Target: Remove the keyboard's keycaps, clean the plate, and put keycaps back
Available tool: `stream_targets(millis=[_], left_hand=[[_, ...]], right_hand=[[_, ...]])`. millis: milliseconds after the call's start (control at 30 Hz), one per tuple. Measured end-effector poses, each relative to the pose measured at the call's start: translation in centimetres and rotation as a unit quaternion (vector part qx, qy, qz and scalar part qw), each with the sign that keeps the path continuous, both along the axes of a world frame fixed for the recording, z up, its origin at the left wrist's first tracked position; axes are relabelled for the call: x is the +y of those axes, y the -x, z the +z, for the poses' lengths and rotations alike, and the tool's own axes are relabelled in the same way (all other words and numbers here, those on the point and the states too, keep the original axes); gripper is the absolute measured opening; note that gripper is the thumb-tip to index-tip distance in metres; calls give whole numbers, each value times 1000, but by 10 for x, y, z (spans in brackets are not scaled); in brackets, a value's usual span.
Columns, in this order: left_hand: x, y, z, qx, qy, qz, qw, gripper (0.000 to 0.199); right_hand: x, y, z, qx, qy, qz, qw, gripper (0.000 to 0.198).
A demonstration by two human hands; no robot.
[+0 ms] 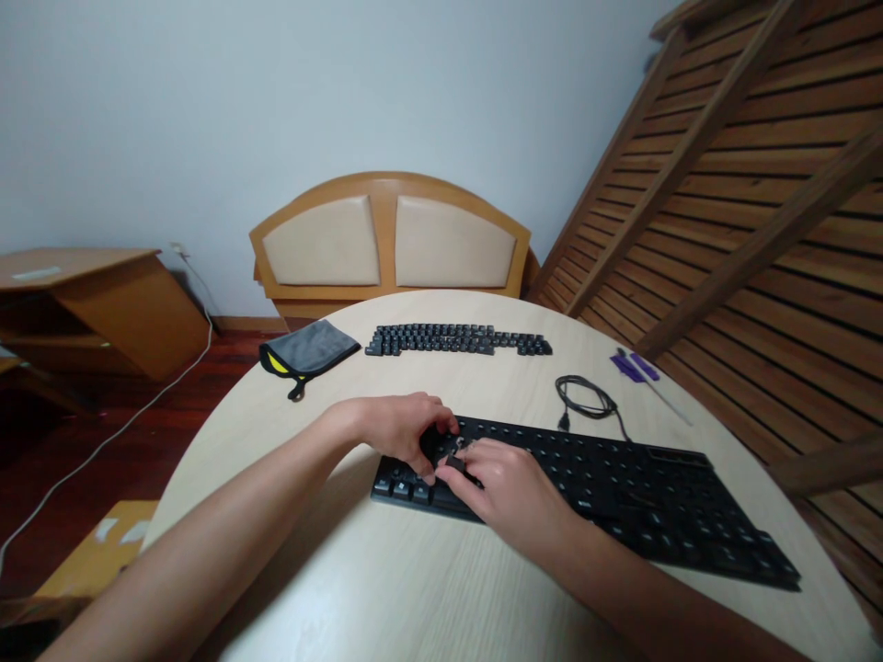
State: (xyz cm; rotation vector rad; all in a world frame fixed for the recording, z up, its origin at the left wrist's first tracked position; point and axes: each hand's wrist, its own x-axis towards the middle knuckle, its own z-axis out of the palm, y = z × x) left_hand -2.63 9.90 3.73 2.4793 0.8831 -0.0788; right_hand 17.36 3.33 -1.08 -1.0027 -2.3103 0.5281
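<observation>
A black keyboard (pixel 593 487) lies at a slant across the near part of the round table, with many of its keycaps off the board. My left hand (pixel 407 428) rests on its left part, thumb and fingers spread apart on the keys and no object visible in it. Close beside it, my right hand (pixel 500 473) is closed in a pinch on a small dark keycap (pixel 455 462), just above the board. The fingers partly cover that keycap. Beyond the keyboard, loose black keycaps (pixel 441 340) lie in rows like a keyboard layout.
A grey cloth (pixel 314 349) with yellow lining lies at the table's left. The coiled black cable (pixel 586 400) sits behind the keyboard. At the right are purple items (pixel 635 368) and a thin rod (pixel 666 400). A slatted wooden panel (pixel 745 202) leans close to the table's right.
</observation>
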Motion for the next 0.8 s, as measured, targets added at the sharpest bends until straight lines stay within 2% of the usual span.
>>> stream_targets(millis=[67,167,333,400,533,667,800], left_hand=[[0,0,-1,1,-1,4,1000,64],[-1,0,-1,-7,8,9,1000,65],[-2,0,0,-23,35,33,999,74],[-2,-1,1,-22,39,40,998,73],[-2,-1,1,-38,58,58,996,62],[1,-1,-1,-84,86,89,989,46],[3,-1,-1,-137,121,83,980,29]], right_hand=[[2,0,-1,3,3,-25,1000,37],[5,-1,-2,31,59,-71,995,44],[11,-2,-4,60,139,-83,985,42],[15,-2,-6,115,189,-87,971,42],[23,-1,-11,216,281,-122,927,45],[28,-1,-14,283,287,-143,904,53],[30,-2,-13,322,278,-152,892,57]])
